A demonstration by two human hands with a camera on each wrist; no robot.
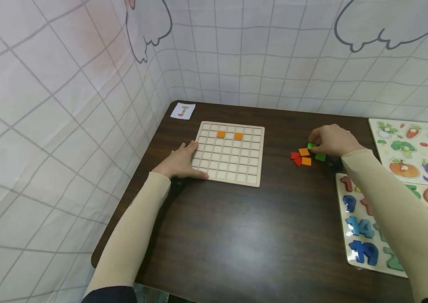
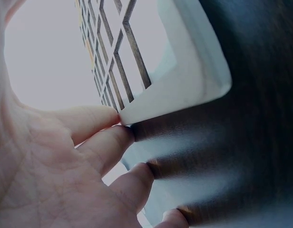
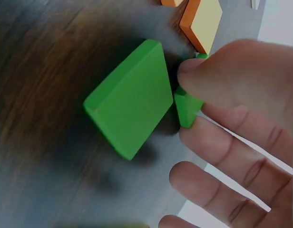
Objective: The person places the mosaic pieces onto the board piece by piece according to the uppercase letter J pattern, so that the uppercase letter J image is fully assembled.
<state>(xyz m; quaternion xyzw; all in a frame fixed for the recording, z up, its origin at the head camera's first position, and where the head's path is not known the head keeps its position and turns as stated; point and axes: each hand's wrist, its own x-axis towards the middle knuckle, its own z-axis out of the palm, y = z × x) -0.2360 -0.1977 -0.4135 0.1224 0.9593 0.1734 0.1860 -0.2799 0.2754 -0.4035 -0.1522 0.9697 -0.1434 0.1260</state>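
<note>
A pale wooden grid board (image 1: pixel 233 162) lies on the dark table, with two orange square tiles (image 1: pixel 221 134) in one of its upper rows. My left hand (image 1: pixel 181 162) rests along its left side, fingers spread, thumb at the lower left corner; the left wrist view shows fingertips right at the board's rim (image 2: pixel 184 80). Right of the board, my right hand (image 1: pixel 333 141) pinches a small green tile (image 3: pixel 188 108) between thumb and fingers. Beside it lies another green tile (image 3: pixel 132 102), flat on the table. Loose orange tiles (image 1: pixel 306 161) and red pieces (image 1: pixel 296 160) lie just left of that hand.
A small card (image 1: pixel 183 111) with a coloured J lies at the back left corner. On the right are a number puzzle board (image 1: pixel 344 227), partly under my right forearm, and a vegetable picture board (image 1: pixel 414 126). Fabric walls stand behind and left of the table.
</note>
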